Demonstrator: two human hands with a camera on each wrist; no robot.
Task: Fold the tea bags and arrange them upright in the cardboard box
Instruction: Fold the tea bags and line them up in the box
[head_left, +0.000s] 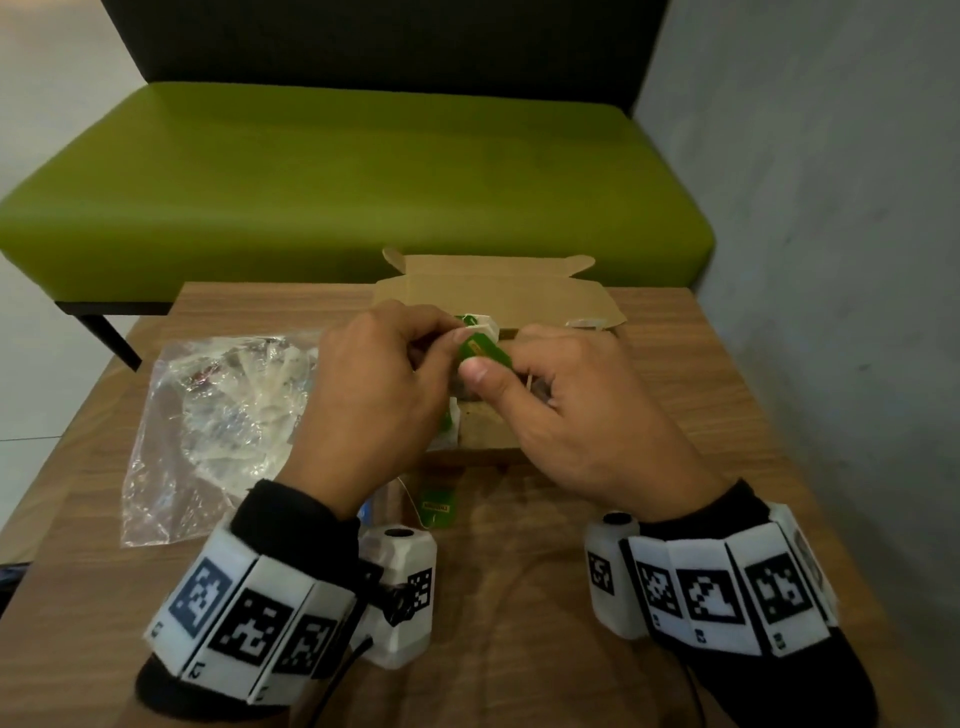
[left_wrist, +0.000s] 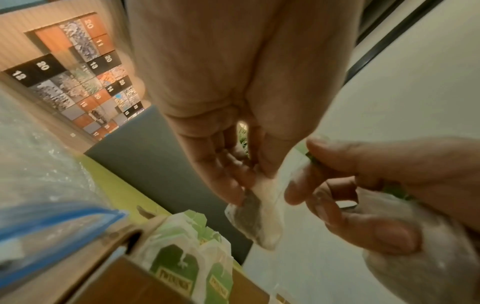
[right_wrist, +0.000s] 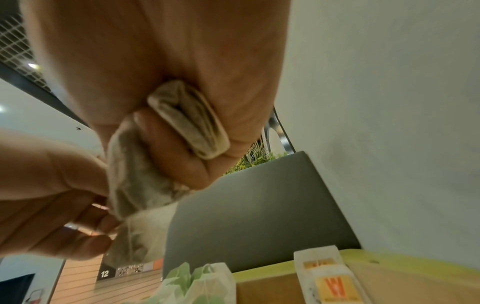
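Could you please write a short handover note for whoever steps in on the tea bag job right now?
Left hand: pinching one end of the tea bag over the cardboard box.
Right hand: gripping the same bag's other end, thumb on its green tag; the bag is bunched in the fingers, its fold unfinished.
Done: several green-tagged bags stand upright at the box's left end; two orange-labelled sachets stand at its right end.
Left: finish this fold and stand the bag in the box. One more green tag lies on the table near the wrists. The plastic bag lies on the left; its contents are unclear.
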